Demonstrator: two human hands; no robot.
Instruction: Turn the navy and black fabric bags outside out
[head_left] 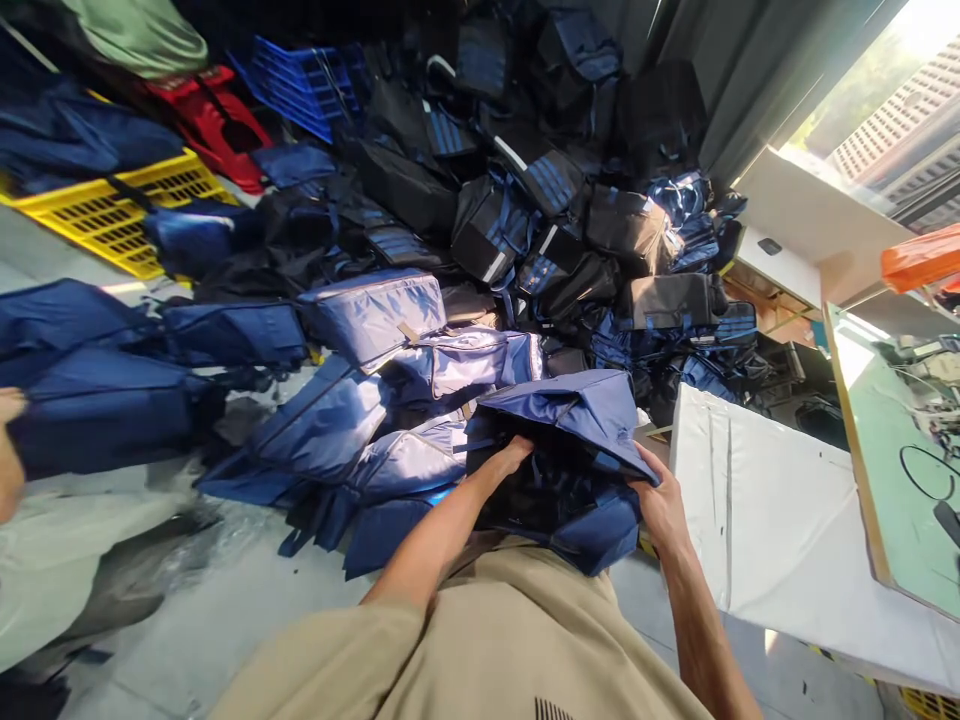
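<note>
A dark blue fabric bag (566, 400) is held in front of my body, its opening facing me and its black inside showing. My left hand (514, 456) is at the left of the opening, with its fingers curled against the fabric and partly lost in the shadow. At the right edge, my right hand (661, 495) pinches the rim of the bag between thumb and fingers. Just left of it lie more blue bags (409, 455), stacked and overlapping in sunlight.
A large pile of black bags with blue stripes (517, 215) fills the back. Yellow (142, 215) and blue (300, 85) crates stand at the far left. Another person's hand (9, 455) shows at the left edge. To the right are a white-covered block (757, 500) and a green-topped table (900, 450).
</note>
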